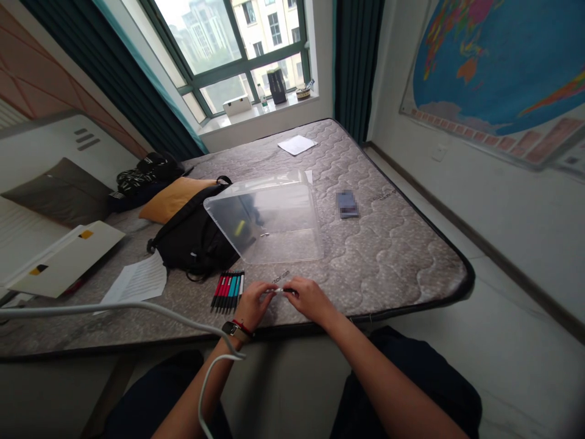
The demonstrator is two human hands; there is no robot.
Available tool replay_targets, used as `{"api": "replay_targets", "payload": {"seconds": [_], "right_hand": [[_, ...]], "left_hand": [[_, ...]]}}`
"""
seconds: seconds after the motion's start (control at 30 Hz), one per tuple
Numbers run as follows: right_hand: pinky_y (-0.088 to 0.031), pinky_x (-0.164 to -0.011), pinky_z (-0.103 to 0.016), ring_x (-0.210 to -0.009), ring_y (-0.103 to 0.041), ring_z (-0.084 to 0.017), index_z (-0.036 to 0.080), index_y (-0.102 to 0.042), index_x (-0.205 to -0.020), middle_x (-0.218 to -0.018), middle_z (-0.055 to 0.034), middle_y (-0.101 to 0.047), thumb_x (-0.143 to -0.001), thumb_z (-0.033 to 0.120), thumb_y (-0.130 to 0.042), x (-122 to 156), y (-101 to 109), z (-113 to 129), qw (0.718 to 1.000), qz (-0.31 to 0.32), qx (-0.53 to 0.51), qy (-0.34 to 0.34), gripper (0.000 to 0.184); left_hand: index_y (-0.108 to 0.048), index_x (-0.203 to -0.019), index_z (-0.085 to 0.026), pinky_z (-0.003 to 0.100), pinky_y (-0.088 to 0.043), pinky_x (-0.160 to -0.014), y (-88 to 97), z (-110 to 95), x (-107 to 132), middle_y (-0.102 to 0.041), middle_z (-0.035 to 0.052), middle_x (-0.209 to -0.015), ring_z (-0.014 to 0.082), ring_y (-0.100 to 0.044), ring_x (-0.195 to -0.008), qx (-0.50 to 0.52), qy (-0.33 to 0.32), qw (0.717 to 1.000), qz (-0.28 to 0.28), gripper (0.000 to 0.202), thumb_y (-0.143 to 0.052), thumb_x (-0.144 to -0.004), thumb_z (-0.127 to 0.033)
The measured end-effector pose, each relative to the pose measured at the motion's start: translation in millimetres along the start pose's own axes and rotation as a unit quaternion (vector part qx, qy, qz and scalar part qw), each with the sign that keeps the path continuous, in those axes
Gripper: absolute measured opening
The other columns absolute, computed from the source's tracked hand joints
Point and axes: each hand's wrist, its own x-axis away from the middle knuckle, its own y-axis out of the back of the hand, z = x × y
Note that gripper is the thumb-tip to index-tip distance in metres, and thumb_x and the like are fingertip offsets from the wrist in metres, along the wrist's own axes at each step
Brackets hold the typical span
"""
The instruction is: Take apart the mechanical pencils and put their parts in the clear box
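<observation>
Left grip and right grip both clamped on small white cylinder, long axis crosswise; pen row nearer left.

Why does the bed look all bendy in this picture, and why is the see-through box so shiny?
In the head view, the wide lens curves the mattress and makes the window lean. Bright daylight washes out the window, and a pale glare lies across the clear plastic box.

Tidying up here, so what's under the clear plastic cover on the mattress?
Through the clear plastic cover, a small yellow item and the edge of a black bag show. Haze and glare hide what the yellow item is.
</observation>
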Motion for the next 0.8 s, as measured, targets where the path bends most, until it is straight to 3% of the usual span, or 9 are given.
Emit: {"api": "replay_targets", "payload": {"seconds": [0.17, 0.5, 0.7, 0.8], "right_hand": [[-0.049, -0.082, -0.029, -0.092, -0.069, -0.021, 0.026, -0.069, -0.107, -0.098, -0.0048, -0.074, -0.088, 0.026, -0.067, 1.2, -1.5, -4.3, 1.000, -0.008, -0.012, -0.023, 0.018], [-0.044, -0.069, -0.025, -0.075, -0.067, -0.018, 0.022, -0.068, -0.089, -0.080, -0.0020, -0.072, -0.090, 0.038, -0.065, 0.1, -0.5, -5.3, 0.998, -0.014, -0.042, -0.054, 0.017], [-0.041, -0.063, -0.023, -0.059, -0.063, -0.014, 0.020, -0.066, -0.072, -0.057, 0.0019, -0.066, -0.096, 0.043, -0.053, -2.1, -3.3, -6.5, 0.992, 0.002, -0.087, -0.094, 0.035], [-0.042, -0.063, -0.024, -0.059, -0.062, -0.014, 0.019, -0.066, -0.073, -0.060, 0.0007, -0.066, -0.098, 0.046, -0.047, -3.9, -0.2, -7.9, 0.989, 0.003, -0.108, -0.102, 0.042]], "left_hand": [[-0.073, -0.102, -0.025, 0.036, -0.051, -0.085, -6.4, -5.5, -1.2, -0.072, 0.0062, -0.097, 0.0219, -0.065, -0.093, 0.001, -0.015, 1.000, 0.014, 0.019, -0.059, -0.089, -0.025], [-0.075, -0.102, -0.028, 0.035, -0.050, -0.081, -0.3, -7.2, -1.3, -0.073, 0.0050, -0.093, 0.0220, -0.064, -0.089, -0.028, -0.037, 0.999, 0.020, 0.020, -0.059, -0.091, -0.028], [-0.074, -0.104, -0.028, 0.034, -0.051, -0.083, -2.8, -6.3, 3.7, -0.073, 0.0047, -0.096, 0.0210, -0.064, -0.091, -0.013, -0.033, 0.999, 0.016, 0.019, -0.060, -0.091, -0.027], [-0.073, -0.106, -0.027, 0.034, -0.051, -0.083, -2.5, -5.8, 3.7, -0.072, 0.0049, -0.097, 0.0209, -0.065, -0.092, -0.012, -0.026, 0.999, 0.016, 0.020, -0.060, -0.091, -0.028]]}}
